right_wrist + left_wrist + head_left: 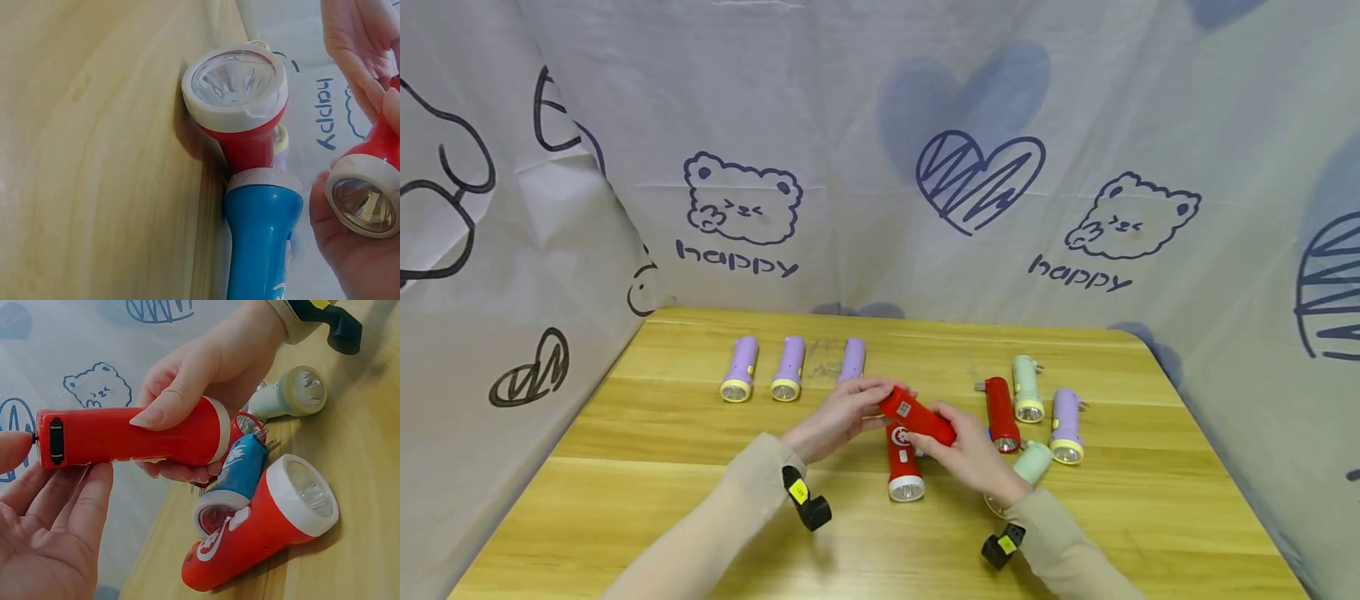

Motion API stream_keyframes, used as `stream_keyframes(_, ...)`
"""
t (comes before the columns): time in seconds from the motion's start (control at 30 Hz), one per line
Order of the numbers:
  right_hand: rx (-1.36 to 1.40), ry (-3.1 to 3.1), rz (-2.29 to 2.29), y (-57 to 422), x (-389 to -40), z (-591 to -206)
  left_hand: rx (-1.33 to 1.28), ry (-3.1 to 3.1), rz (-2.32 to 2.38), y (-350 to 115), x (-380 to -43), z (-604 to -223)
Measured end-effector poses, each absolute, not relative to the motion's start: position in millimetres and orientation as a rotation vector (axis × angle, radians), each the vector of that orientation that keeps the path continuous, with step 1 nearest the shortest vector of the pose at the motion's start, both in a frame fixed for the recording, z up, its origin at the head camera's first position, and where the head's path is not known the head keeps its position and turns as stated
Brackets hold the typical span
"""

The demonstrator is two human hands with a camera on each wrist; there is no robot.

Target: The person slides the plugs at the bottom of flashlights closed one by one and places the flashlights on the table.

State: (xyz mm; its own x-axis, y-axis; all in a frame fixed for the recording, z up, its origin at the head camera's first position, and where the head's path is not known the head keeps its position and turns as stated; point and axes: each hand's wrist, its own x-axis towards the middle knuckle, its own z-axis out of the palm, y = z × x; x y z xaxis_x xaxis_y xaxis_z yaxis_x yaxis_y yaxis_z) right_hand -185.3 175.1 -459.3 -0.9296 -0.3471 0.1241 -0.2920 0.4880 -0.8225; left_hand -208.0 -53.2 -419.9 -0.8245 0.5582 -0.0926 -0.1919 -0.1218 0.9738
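Note:
Between my hands, above the table, is a red flashlight (919, 415) with a white rim (220, 432). My right hand (200, 378) grips it near the lamp end, thumb along the body. At the tail, which has a black slot (56, 442), my left hand (47, 540) touches with its thumb on the end and fairly straight fingers along the underside. Below, on the table, a second red flashlight (904, 462) with a white emblem rests lamp toward me. A blue flashlight (240, 465) lies against it, mostly hidden in the head view.
Purple flashlights (791, 367) stand in a row at the back left. To the right lie a red flashlight (1001, 412), a green flashlight (1027, 387), a purple flashlight (1066, 425) and another green flashlight (1033, 461), partly behind my right hand. A printed curtain (865, 250) backs the wooden table (625, 475).

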Motion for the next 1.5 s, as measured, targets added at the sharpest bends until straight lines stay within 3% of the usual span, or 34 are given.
stream_keyframes(0.5, -0.431, 2.596, -1.482, 163.0, -184.5, -463.1, 0.284, 1.612, 2.085, -58.5, -203.2, -438.1)
stream_keyframes(0.87, -0.345, 2.627, -1.511, 161.4, -185.2, -460.3, 0.258, 1.901, 2.032, -58.6, -201.3, -434.7)
stream_keyframes(1.5, -0.605, 2.530, -1.429, 162.1, -187.2, -445.6, 0.238, 2.126, 2.051, -62.5, -212.4, -428.2)
